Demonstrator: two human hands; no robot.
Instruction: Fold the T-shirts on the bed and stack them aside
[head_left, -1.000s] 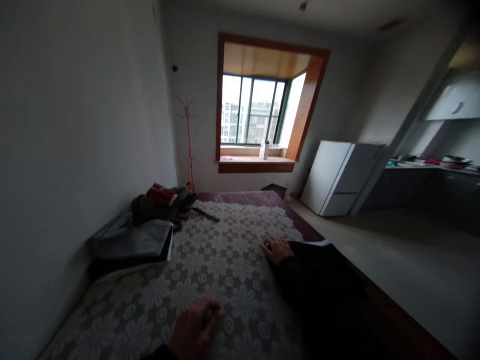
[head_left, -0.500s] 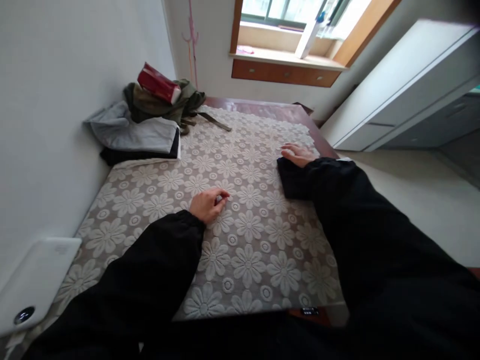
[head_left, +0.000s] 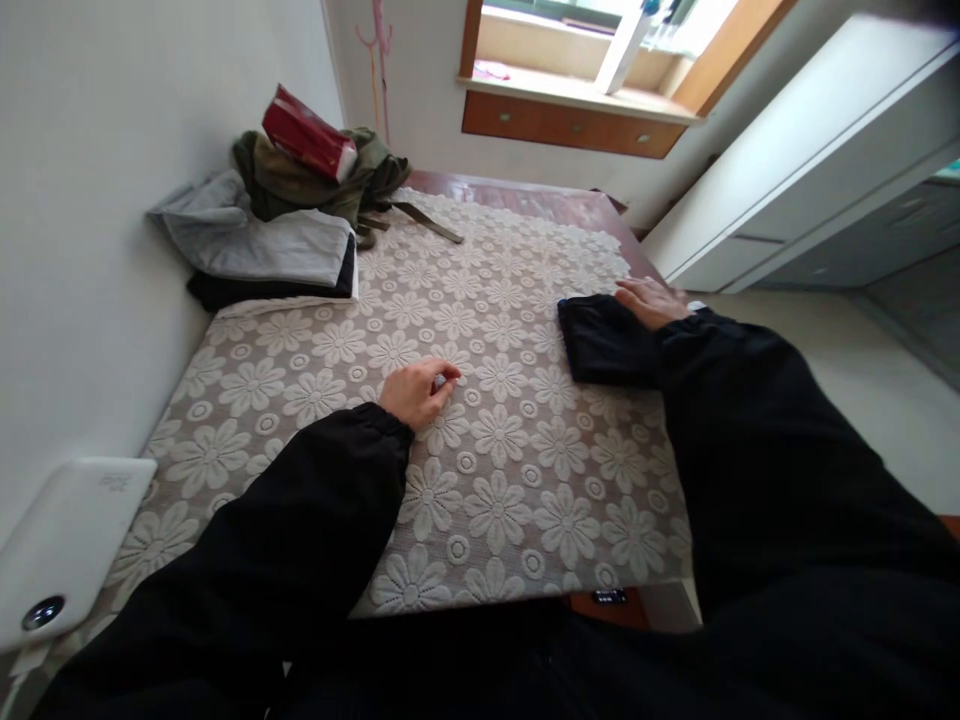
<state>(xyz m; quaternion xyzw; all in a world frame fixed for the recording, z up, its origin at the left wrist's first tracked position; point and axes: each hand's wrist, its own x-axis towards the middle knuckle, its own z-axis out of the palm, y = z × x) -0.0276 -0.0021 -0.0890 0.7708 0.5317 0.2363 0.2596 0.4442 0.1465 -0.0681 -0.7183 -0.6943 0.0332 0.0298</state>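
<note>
My left hand [head_left: 417, 393] rests on the patterned tablecloth [head_left: 497, 505], its fingers curled and the thumb tip close to the index fingertip. Nothing shows in its grasp. At the right of the table lies a dark folded cloth [head_left: 606, 345], flat and roughly square at its visible corner. My right hand [head_left: 651, 300], slightly blurred, lies over the far right side of this cloth with the fingers stretched out. The black sleeve of my right arm hides the cloth's right part.
By the left wall lie grey folded clothes [head_left: 262, 245] on a black garment [head_left: 270, 290], an olive backpack [head_left: 281, 190] and a red packet [head_left: 307, 135]. A white device [head_left: 82, 530] with a cable sits near left. A white cabinet [head_left: 810, 150] stands beyond the right edge.
My right hand has slid to the right across the dark cloth, uncovering more of it. My left hand keeps its place on the tablecloth. The view has tilted slightly downward.
</note>
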